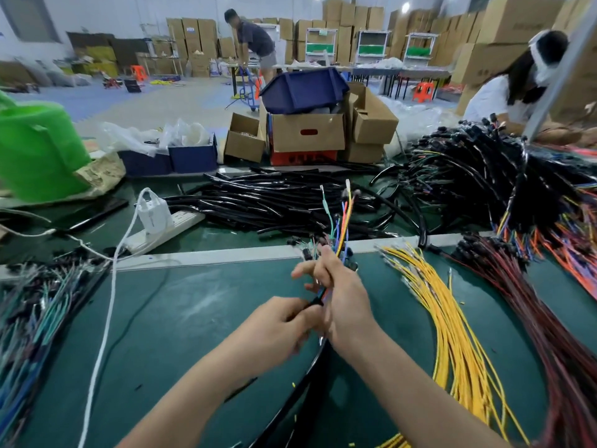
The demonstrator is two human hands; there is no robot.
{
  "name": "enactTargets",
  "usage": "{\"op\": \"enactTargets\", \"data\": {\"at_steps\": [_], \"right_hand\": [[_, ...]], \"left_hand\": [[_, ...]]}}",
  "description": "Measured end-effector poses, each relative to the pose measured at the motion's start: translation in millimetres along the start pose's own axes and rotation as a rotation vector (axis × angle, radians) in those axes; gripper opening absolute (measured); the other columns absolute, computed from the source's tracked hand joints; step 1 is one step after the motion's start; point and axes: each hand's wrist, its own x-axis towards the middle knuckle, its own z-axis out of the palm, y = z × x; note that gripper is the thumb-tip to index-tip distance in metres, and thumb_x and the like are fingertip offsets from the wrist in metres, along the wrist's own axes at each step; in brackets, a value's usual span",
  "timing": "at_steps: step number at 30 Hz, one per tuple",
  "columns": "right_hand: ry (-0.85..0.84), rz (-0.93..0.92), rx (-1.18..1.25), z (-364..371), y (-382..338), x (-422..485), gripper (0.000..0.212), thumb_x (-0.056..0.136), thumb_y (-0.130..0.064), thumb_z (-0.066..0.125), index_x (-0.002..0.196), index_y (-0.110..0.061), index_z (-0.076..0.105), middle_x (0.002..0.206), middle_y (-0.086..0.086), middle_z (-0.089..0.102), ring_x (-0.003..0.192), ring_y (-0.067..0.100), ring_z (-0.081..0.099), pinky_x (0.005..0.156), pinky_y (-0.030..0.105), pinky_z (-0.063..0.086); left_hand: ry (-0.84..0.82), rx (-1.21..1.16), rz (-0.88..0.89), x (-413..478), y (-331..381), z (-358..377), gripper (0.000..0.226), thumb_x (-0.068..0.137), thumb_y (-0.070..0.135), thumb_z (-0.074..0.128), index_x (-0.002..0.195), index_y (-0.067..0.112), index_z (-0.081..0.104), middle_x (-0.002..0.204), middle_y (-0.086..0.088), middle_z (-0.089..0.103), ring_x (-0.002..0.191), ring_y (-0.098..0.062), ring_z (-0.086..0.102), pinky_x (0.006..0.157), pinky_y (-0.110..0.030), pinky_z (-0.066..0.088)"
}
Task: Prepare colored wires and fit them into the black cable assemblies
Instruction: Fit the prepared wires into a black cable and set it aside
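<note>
Over the green table, my right hand grips a bundle of colored wires that fans upward in yellow, orange, blue and green. The bundle comes out of a black cable sleeve that runs down toward me. My left hand pinches the top end of that sleeve just below my right hand. Loose yellow wires lie to the right, dark red ones beyond them.
A heap of black sleeves lies across the middle, finished black assemblies at the right. Green and blue wires lie at the left. A white power strip with cord, cardboard boxes and a green bag stand behind. A person sits at the far right.
</note>
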Motion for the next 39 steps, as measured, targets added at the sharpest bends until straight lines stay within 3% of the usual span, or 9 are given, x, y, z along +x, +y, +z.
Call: {"op": "enactTargets", "data": {"at_steps": [4,11,16,21,24,29,31,35,39], "right_hand": [[-0.047,0.058,0.207,-19,-12,2,0.05,0.08,-0.049,0.051,0.04,-0.018,0.046,0.066,0.005,0.062,0.071,0.015,0.059,0.073,0.029,0.042],[0.01,0.428,0.63,-36,-14,11,0.043,0.073,-0.049,0.066,0.07,-0.006,0.064,0.064,0.004,0.062,0.055,0.02,0.063,0.059,0.031,0.058],[0.217,0.573,0.885,-52,-21,35,0.047,0.095,-0.035,0.051,0.056,-0.011,0.04,0.044,-0.006,0.032,0.031,0.007,0.032,0.034,0.015,0.03],[0.196,0.339,0.689,-26,-27,24,0.061,0.097,-0.031,0.048,0.041,-0.02,0.026,0.037,-0.007,0.015,0.027,0.009,0.015,0.032,0.015,0.014],[0.095,0.182,0.52,-4,-24,4,0.057,0.097,-0.034,0.044,0.045,-0.022,0.025,0.04,-0.006,0.016,0.034,0.011,0.019,0.037,0.022,0.024],[0.09,-0.058,0.452,4,-35,-25,0.049,0.092,-0.039,0.043,0.05,-0.02,0.028,0.045,0.001,0.027,0.049,0.018,0.033,0.064,0.03,0.033],[0.067,-0.058,0.447,3,-42,-29,0.049,0.093,-0.041,0.043,0.051,-0.019,0.027,0.046,0.001,0.028,0.046,0.018,0.033,0.06,0.03,0.034],[0.038,-0.041,0.431,-7,-67,-23,0.04,0.083,-0.038,0.055,0.052,-0.018,0.039,0.054,-0.002,0.04,0.042,0.012,0.037,0.044,0.023,0.036],[0.098,0.025,0.482,-20,-79,-21,0.027,0.078,-0.033,0.062,0.064,-0.016,0.047,0.06,-0.002,0.05,0.042,0.008,0.044,0.033,0.016,0.034]], "left_hand": [[-0.023,0.011,0.026,-15,-4,3,0.027,0.095,0.041,0.042,0.081,0.022,0.054,0.045,0.01,0.044,0.037,-0.008,0.036,0.037,-0.013,0.03],[-0.046,0.139,0.109,-31,-3,-1,0.035,0.099,0.034,0.039,0.069,0.018,0.036,0.05,0.012,0.039,0.045,-0.004,0.032,0.05,-0.024,0.031],[-0.064,0.231,0.086,-47,-6,0,0.032,0.098,0.041,0.04,0.071,0.023,0.038,0.057,0.01,0.04,0.054,-0.008,0.034,0.058,-0.027,0.032],[-0.058,0.214,0.084,-45,-6,2,0.035,0.098,0.039,0.041,0.067,0.023,0.037,0.059,0.011,0.039,0.06,-0.007,0.034,0.061,-0.027,0.033],[-0.036,0.106,0.116,-39,-2,5,0.031,0.094,0.041,0.044,0.067,0.026,0.043,0.055,0.014,0.042,0.056,-0.005,0.036,0.057,-0.022,0.033],[0.012,0.041,0.185,-35,4,7,0.026,0.091,0.043,0.042,0.069,0.032,0.048,0.051,0.015,0.045,0.051,-0.002,0.038,0.053,-0.017,0.032],[0.005,0.023,0.213,-35,7,10,0.029,0.097,0.035,0.043,0.069,0.032,0.046,0.051,0.014,0.044,0.05,-0.003,0.037,0.053,-0.018,0.031],[0.093,0.039,0.327,-31,20,15,0.03,0.088,0.048,0.04,0.076,0.021,0.04,0.058,0.009,0.039,0.057,-0.011,0.035,0.056,-0.03,0.031],[0.158,0.106,0.371,-32,23,12,0.029,0.091,0.048,0.041,0.071,0.027,0.037,0.053,0.008,0.036,0.051,-0.009,0.03,0.05,-0.026,0.026]]}}
